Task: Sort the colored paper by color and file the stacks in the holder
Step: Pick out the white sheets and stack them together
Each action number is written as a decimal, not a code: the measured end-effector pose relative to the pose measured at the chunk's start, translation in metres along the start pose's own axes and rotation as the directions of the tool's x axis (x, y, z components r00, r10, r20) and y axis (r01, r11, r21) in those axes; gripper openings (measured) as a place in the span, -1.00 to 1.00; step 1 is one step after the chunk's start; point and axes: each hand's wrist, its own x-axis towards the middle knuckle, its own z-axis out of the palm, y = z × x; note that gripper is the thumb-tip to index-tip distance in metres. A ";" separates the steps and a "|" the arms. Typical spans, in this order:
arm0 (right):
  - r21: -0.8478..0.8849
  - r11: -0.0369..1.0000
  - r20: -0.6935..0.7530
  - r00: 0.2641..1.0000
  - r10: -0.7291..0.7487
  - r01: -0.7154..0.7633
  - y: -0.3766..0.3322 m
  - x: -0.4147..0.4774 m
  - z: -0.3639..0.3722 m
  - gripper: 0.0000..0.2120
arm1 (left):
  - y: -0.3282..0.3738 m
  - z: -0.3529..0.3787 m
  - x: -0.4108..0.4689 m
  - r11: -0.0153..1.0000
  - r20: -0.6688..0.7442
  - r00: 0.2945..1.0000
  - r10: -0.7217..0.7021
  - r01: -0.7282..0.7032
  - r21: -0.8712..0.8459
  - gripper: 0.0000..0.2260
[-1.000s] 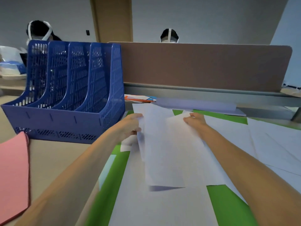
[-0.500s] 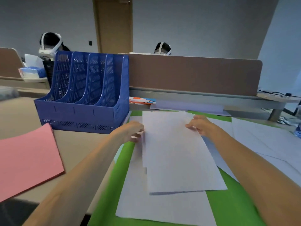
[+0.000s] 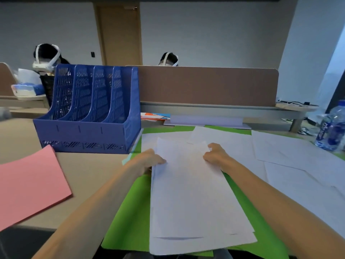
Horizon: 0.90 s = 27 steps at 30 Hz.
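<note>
The left hand [image 3: 151, 158] and right hand [image 3: 214, 153] each curl their fingers over an opposite side edge of the white stack [image 3: 192, 199] near its far end, pinching it, probably to square the sheets into one pile. Both forearms reach straight ahead with the wrists low over the desk. The stack lies on green paper [image 3: 128, 212], with loose white sheets [image 3: 298, 165] to the right, pink paper [image 3: 28, 184] well to the left, and the blue holder [image 3: 89, 113] just beyond the left hand, no paper showing in its slots.
</note>
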 end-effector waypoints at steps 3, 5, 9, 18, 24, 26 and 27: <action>0.143 0.989 -0.024 0.999 -0.023 0.026 0.004 0.006 -0.006 -0.34 | 0.013 -0.011 0.007 0.984 0.015 0.991 0.136 -0.134 -0.118 -0.58; 0.229 0.973 -0.010 1.000 -0.021 0.023 0.006 0.014 -0.011 -0.29 | 0.023 -0.018 0.020 0.965 -0.015 0.981 0.192 -0.191 -0.179 -0.57; 0.554 0.831 0.249 0.962 -0.114 -0.046 0.007 0.025 -0.015 -0.73 | 0.031 -0.009 0.043 0.960 -0.006 0.987 0.158 -0.155 -0.233 -0.56; 0.084 0.993 -0.130 0.989 -0.075 0.087 0.028 0.104 -0.043 -0.74 | 0.027 0.003 0.128 0.813 -0.076 0.968 0.240 -0.158 0.561 -0.58; -0.372 0.922 -0.164 0.969 -0.183 0.111 0.051 0.141 -0.020 -0.74 | 0.031 -0.008 0.176 0.690 0.021 0.978 0.206 -0.160 0.706 -0.38; -0.432 0.894 -0.184 0.958 -0.220 0.122 0.055 0.145 -0.013 -0.78 | 0.035 -0.008 0.187 0.650 0.016 0.983 0.183 -0.133 0.749 -0.33; -0.439 0.890 -0.191 0.955 -0.227 0.125 0.055 0.146 -0.013 -0.78 | 0.037 -0.008 0.191 0.621 0.011 0.984 0.179 -0.121 0.774 -0.30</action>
